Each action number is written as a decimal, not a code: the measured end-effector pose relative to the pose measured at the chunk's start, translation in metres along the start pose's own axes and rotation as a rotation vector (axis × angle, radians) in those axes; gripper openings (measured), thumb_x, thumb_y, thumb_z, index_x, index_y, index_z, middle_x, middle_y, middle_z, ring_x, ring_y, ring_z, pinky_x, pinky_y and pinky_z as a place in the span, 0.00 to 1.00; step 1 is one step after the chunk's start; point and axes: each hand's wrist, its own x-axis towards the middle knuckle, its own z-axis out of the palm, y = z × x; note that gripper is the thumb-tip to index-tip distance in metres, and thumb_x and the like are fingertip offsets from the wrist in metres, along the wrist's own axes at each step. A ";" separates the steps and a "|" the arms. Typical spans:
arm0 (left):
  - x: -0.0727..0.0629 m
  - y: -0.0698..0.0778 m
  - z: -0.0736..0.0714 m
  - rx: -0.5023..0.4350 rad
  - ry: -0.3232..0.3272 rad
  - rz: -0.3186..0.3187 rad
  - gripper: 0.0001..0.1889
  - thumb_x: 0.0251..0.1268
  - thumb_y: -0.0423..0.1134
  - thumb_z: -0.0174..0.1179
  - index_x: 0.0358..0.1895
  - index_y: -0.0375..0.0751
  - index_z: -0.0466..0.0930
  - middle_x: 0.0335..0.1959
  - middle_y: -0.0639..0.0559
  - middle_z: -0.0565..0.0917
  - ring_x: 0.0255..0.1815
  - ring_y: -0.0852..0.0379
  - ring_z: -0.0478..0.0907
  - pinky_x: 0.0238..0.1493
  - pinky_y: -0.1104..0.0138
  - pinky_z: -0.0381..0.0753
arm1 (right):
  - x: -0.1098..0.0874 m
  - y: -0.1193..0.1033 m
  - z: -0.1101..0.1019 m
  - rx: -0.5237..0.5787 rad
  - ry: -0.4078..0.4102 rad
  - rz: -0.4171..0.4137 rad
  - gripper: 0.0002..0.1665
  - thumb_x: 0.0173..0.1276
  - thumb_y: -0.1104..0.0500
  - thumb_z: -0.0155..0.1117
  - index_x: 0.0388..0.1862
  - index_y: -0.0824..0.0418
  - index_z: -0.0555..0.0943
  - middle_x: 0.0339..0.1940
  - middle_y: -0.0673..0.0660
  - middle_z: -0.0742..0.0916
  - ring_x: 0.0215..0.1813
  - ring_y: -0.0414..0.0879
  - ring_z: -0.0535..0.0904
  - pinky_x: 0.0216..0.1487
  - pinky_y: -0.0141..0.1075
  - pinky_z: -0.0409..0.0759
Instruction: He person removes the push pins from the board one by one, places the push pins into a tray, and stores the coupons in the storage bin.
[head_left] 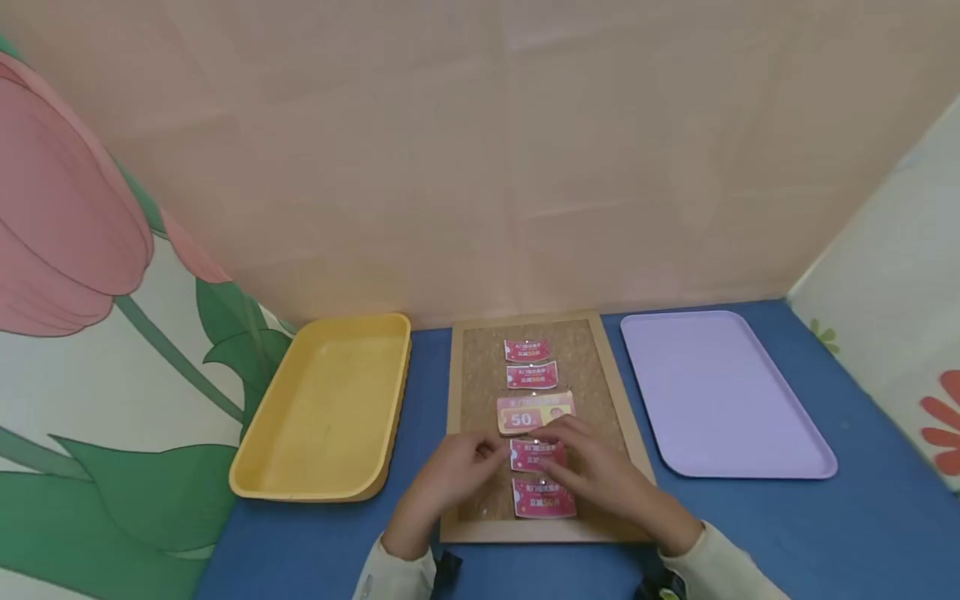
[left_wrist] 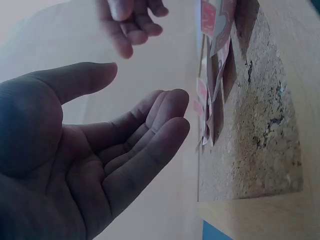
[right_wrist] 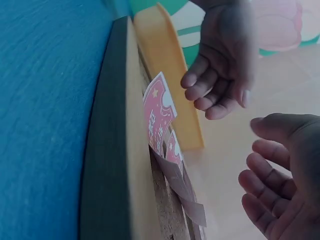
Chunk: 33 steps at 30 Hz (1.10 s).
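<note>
A wood-framed cork board [head_left: 480,492] lies on the blue table with several paper coupons in one column down it. Most coupons are dark pink, such as the lowest coupon [head_left: 544,500]; the larger middle coupon [head_left: 517,414] is paler and marked 50. My left hand [head_left: 461,471] hovers at the column's left side, fingers loosely bent, nothing between thumb and fingers in the left wrist view. On the other side my right hand [head_left: 600,471] overlaps the second-lowest coupon [head_left: 525,456] in the head view. Its fingers [right_wrist: 265,185] are bare and spread from the thumb in the right wrist view.
To the left of the board stands a deep yellow tray [head_left: 322,408]. A flat lilac tray [head_left: 720,392] lies to the right. Behind the table rises a beige backdrop [head_left: 480,167], with painted flower panels at both sides.
</note>
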 end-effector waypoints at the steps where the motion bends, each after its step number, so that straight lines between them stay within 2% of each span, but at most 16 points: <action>1: 0.000 0.000 0.000 0.005 -0.006 -0.004 0.17 0.69 0.57 0.56 0.41 0.48 0.84 0.28 0.60 0.81 0.27 0.63 0.76 0.27 0.67 0.77 | 0.000 -0.001 0.001 0.005 -0.014 0.004 0.22 0.64 0.54 0.71 0.57 0.42 0.80 0.45 0.42 0.82 0.41 0.43 0.79 0.40 0.34 0.79; 2: 0.000 0.000 0.000 0.005 -0.014 -0.010 0.17 0.69 0.57 0.56 0.41 0.48 0.84 0.28 0.60 0.81 0.26 0.62 0.76 0.26 0.67 0.77 | 0.000 -0.001 0.002 0.007 -0.031 0.005 0.22 0.64 0.54 0.70 0.57 0.43 0.80 0.44 0.43 0.82 0.40 0.43 0.79 0.37 0.33 0.79; 6: 0.001 0.002 0.003 0.029 -0.058 -0.027 0.13 0.69 0.52 0.59 0.37 0.47 0.84 0.25 0.59 0.79 0.23 0.60 0.75 0.23 0.66 0.76 | 0.000 -0.002 0.003 -0.036 -0.139 -0.010 0.17 0.64 0.54 0.70 0.53 0.47 0.81 0.45 0.45 0.84 0.45 0.39 0.80 0.43 0.35 0.81; 10: 0.001 0.001 0.007 0.060 -0.092 -0.033 0.12 0.67 0.51 0.61 0.32 0.49 0.83 0.23 0.58 0.77 0.21 0.59 0.74 0.20 0.65 0.74 | -0.001 -0.004 0.005 -0.112 -0.245 0.003 0.14 0.66 0.53 0.68 0.49 0.51 0.82 0.44 0.43 0.84 0.44 0.36 0.79 0.44 0.36 0.81; 16: 0.003 -0.002 0.012 0.039 -0.115 -0.018 0.14 0.66 0.52 0.62 0.26 0.49 0.83 0.18 0.57 0.77 0.16 0.60 0.73 0.16 0.65 0.72 | 0.000 -0.003 0.007 -0.183 -0.240 0.049 0.08 0.64 0.55 0.69 0.42 0.53 0.84 0.33 0.41 0.82 0.35 0.33 0.75 0.36 0.33 0.79; 23: 0.003 -0.004 0.016 -0.006 -0.147 -0.067 0.14 0.65 0.52 0.63 0.25 0.48 0.82 0.16 0.55 0.78 0.16 0.58 0.74 0.15 0.64 0.72 | -0.001 -0.001 0.010 -0.169 -0.254 0.068 0.07 0.62 0.59 0.70 0.39 0.54 0.84 0.30 0.42 0.81 0.33 0.34 0.75 0.34 0.32 0.78; 33: 0.005 -0.007 0.022 0.023 -0.154 -0.046 0.14 0.64 0.51 0.64 0.23 0.49 0.80 0.16 0.58 0.76 0.16 0.61 0.71 0.15 0.67 0.68 | -0.004 0.005 0.018 -0.188 -0.232 0.053 0.07 0.61 0.58 0.71 0.37 0.54 0.84 0.27 0.40 0.79 0.31 0.33 0.72 0.31 0.31 0.75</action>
